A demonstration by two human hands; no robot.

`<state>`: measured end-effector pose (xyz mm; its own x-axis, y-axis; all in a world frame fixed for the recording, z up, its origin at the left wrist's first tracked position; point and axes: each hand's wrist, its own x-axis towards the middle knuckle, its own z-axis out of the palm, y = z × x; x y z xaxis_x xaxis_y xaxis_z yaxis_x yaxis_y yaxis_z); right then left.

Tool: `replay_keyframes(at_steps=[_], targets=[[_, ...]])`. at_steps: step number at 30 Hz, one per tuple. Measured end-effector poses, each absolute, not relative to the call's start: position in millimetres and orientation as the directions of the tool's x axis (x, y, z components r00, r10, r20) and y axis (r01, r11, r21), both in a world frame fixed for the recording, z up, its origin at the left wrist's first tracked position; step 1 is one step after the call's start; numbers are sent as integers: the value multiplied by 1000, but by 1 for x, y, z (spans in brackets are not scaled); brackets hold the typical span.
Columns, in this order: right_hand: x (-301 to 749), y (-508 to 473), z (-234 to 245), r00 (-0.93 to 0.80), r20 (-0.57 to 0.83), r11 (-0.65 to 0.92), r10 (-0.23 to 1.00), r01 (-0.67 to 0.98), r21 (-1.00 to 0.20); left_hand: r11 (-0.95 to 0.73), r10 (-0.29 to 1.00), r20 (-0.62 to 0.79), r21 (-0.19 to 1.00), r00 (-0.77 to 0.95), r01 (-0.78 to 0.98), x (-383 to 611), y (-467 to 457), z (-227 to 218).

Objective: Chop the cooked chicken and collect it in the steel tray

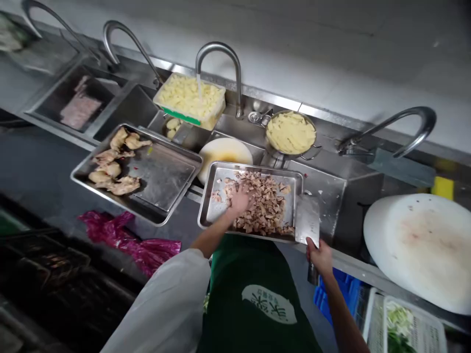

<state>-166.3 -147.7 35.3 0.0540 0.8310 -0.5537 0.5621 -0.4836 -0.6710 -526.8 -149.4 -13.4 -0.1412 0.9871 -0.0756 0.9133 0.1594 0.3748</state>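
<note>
green apron [239, 309] and white sleeve [165, 304] are nearest, just below the shallow metal tray [214, 214] that holds the chopped meat [267, 206]. the left hand [241, 197] reaches into the left part of the heap, fingertips down among the pieces; whether they close on any, i cannot tell. most of the meat lies to that hand's right, between it and the cleaver [307, 218]. the right hand [320, 257] is wrapped round the cleaver's handle, its long axis pointing away from the body, blade at the tray's right rim.
</note>
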Motion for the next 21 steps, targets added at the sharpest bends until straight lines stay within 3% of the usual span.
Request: replay_keyframes(at_steps=[5,10,12,15,17,21], targets=[[-178,-174,44,76,-507,-452,858,579,-678,428,903,-153,387,-401,816,-562,-151,-21],[-182,-179,39,83,-507,-455,858,581,-675,512,847,-82,397,-526,762,-558,-156,-7],[-185,-175,36,74,-513,-463,855,553,-693,426,893,-62,438,-446,791,-546,-160,0],[-193,-165,33,67,-511,-473,857,497,-727,91,990,-138,511,-23,855,-520,-161,5],[-199,-157,34,68,-497,-467,865,469,-750,-67,956,-206,546,211,835,-506,-158,4],[-206,-151,42,84,-465,-448,881,463,-765,-56,934,-268,546,238,836,-494,-150,6]])
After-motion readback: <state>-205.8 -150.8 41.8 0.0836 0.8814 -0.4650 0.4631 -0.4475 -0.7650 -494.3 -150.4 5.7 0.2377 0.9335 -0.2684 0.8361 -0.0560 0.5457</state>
